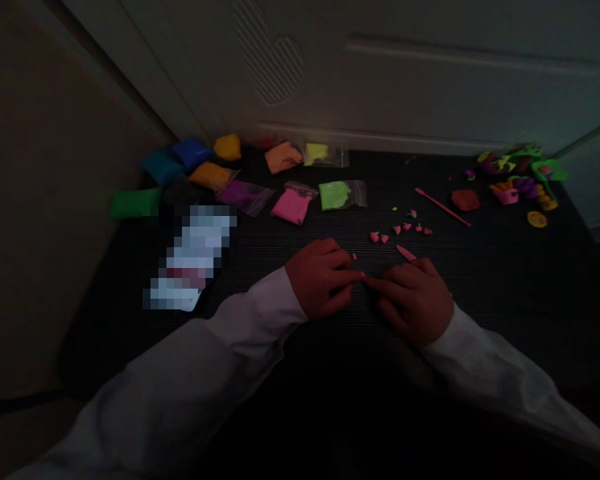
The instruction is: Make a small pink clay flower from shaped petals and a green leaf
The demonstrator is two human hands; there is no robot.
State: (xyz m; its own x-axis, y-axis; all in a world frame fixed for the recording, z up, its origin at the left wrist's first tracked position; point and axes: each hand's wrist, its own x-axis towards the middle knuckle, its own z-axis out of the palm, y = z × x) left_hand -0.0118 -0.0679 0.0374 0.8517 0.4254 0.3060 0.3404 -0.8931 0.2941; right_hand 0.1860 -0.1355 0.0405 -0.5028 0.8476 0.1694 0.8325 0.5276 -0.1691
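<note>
At the middle of the dark table, my left hand (325, 279) reaches out its index finger, the other fingers curled. Its tip meets the index fingertip of my right hand (414, 299). A tiny pink clay piece (363, 275) sits pressed between those two fingertips, mostly covered by them. Another pink clay bit (355, 256) lies just beyond my left fingers. Partly beneath my right hand is a pink pointed modelling tool (405, 252). Farther back, several small pink clay pieces with green tops (375, 237) lie in a loose group.
A lit phone (193, 257) lies to the left. Bags of coloured clay, including a pink bag (293, 203) and a green bag (336, 195), line the back. On the right are a thin pink stick tool (443, 207), a reddish clay lump (465, 199) and finished clay figures (505, 193).
</note>
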